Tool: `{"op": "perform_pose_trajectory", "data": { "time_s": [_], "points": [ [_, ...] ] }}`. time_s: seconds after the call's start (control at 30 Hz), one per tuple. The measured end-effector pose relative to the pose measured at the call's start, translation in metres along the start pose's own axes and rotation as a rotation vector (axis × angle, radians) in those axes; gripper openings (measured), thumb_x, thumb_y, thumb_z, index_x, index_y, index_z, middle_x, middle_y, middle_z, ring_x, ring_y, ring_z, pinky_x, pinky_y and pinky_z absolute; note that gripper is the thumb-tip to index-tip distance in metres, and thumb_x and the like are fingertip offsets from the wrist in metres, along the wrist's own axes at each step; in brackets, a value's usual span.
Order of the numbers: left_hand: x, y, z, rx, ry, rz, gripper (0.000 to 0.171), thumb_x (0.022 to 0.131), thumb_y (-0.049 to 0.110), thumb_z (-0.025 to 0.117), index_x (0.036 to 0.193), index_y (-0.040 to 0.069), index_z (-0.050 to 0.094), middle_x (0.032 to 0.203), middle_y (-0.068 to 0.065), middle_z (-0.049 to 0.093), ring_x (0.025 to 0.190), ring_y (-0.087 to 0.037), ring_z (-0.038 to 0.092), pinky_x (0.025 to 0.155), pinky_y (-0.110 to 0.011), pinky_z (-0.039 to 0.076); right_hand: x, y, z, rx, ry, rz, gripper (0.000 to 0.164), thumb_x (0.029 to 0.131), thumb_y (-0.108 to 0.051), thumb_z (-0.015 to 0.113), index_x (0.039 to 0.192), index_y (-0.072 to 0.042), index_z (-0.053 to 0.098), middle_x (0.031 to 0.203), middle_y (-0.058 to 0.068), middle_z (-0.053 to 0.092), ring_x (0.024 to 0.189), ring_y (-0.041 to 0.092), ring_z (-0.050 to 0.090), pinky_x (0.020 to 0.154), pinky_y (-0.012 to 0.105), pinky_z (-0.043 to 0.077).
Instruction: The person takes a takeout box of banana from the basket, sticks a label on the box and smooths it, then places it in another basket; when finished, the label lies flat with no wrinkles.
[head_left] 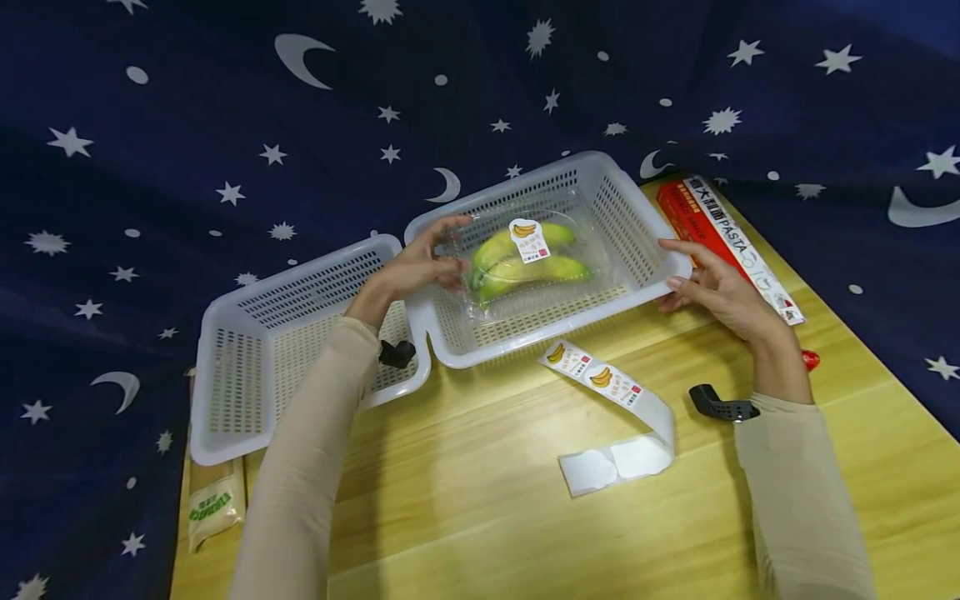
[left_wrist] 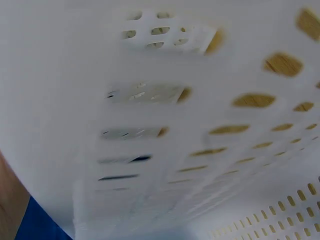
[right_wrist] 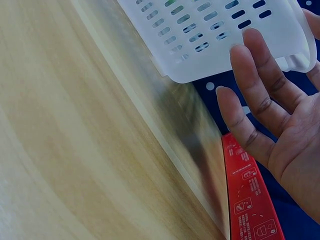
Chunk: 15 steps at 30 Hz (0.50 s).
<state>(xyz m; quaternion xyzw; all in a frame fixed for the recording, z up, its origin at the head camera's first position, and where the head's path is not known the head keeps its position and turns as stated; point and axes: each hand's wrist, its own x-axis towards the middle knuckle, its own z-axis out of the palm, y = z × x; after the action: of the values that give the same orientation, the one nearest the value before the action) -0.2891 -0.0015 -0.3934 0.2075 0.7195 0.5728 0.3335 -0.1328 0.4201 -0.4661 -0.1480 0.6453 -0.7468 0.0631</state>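
Two white perforated plastic baskets stand side by side. Inside the right basket [head_left: 525,342] is a clear plastic box [head_left: 592,221] of yellow-green bananas [head_left: 491,254], with a banana sticker [head_left: 529,242] on its lid. My left hand [head_left: 416,271] reaches over the basket's left rim and holds the left end of the box between thumb and fingers. At the other end, my right hand [head_left: 716,287] pinches the basket's right corner between thumb and index finger; its other fingers [right_wrist: 260,92] are spread beside the basket wall. The left basket [head_left: 247,333] lies beneath my left forearm.
A curled strip of banana stickers [head_left: 618,392] lies on the wooden table [head_left: 480,517] in front. Behind my right hand is a red and white pasta box [head_left: 731,246]. A beige packet [head_left: 216,508] lies at the left edge; a starry dark blue cloth [head_left: 337,108] hangs behind.
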Motion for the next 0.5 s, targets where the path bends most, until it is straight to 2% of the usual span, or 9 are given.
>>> {"op": "perform_pose_trajectory", "data": {
  "time_s": [0.23,0.5],
  "points": [
    [-0.001,0.0019,0.002,0.081,-0.008,-0.005,0.076,0.09,-0.004,0.062,0.153,0.018,0.026,0.154,-0.024,0.014,0.072,-0.025,0.064,0.075,-0.043,0.061,0.0002,-0.001,0.0005,-0.006,0.004,-0.004,0.054,0.098,0.009,0.047,0.148,-0.008,0.037,0.081,0.014,0.073,0.073,0.017,0.073,0.073,0.025,0.059],
    [0.0,0.0013,0.004,0.051,-0.034,-0.015,0.074,0.091,-0.004,0.061,0.152,0.021,0.027,0.156,-0.023,0.011,0.072,-0.025,0.067,0.075,-0.048,0.061,-0.0002,-0.0021,0.0013,-0.013,0.011,0.001,0.054,0.098,0.009,0.047,0.148,-0.01,0.038,0.08,0.013,0.073,0.073,0.017,0.073,0.074,0.025,0.059]
  ]
}}
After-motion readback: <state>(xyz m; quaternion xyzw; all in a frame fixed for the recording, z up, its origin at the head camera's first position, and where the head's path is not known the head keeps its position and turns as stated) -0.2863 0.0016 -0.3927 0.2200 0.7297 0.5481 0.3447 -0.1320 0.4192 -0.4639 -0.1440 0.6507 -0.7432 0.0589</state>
